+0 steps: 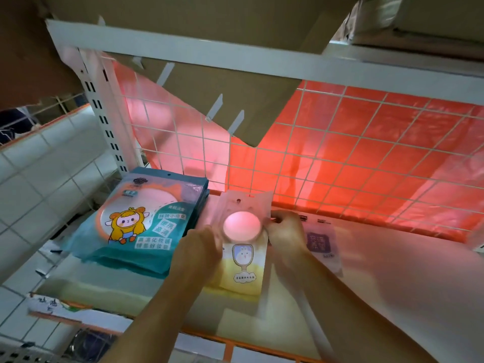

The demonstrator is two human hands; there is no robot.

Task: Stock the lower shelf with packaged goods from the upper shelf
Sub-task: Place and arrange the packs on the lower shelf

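Observation:
A yellow-and-clear mirror package (243,247) with a round pink mirror showing through its front lies on the white lower shelf (392,271). My left hand (201,247) grips its left edge and my right hand (285,229) pinches its right edge. To its left lies a stack of teal mirror packages (146,224) with a cartoon girl printed on top. A pale purple package (322,242) lies flat just right of my right hand. The upper shelf (235,53) hangs overhead, with brown cardboard on it.
A white wire grid (353,153) backs the shelf, with red plastic sheeting behind it. A slotted white upright (104,113) stands at the left rear. White tiled wall fills the left side. An orange rail (235,341) runs along the shelf's front edge.

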